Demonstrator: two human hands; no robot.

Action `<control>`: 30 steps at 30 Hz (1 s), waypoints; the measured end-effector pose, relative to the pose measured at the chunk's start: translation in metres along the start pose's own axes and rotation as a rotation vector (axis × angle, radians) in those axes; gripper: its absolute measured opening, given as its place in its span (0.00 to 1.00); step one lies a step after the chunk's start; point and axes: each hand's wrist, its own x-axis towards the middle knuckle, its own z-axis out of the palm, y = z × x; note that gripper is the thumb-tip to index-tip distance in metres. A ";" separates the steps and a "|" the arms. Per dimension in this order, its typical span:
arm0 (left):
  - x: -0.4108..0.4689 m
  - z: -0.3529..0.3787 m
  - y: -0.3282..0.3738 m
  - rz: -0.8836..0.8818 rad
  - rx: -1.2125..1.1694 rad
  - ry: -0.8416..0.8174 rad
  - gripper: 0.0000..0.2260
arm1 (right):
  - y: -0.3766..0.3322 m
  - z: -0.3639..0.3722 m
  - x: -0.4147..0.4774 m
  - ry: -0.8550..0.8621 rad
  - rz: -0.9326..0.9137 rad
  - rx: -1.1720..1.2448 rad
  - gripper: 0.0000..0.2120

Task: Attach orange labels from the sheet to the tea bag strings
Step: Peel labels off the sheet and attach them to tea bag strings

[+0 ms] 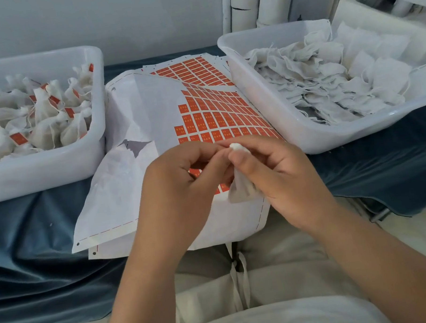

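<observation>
Labelling in progress: tea bag (240, 190) held above the label sheet (214, 110)

The right hand (279, 175) is curled round a small white tea bag, whose gathered top pokes out above the thumb. The left hand (179, 186) meets it, fingertips bent toward that top. Whether they pinch a string or a label cannot be told. Both hands hover over the label sheet, which is partly peeled. My judgement is that the bag should be held steady and the label folded squarely round the string. The string is too thin to make out. A left tub (39, 173) holds labelled bags, and a right tub (343, 136) holds plain ones.
</observation>
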 end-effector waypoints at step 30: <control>0.005 0.016 -0.022 -0.098 -0.808 -0.240 0.13 | 0.011 0.008 0.001 0.195 0.168 0.229 0.15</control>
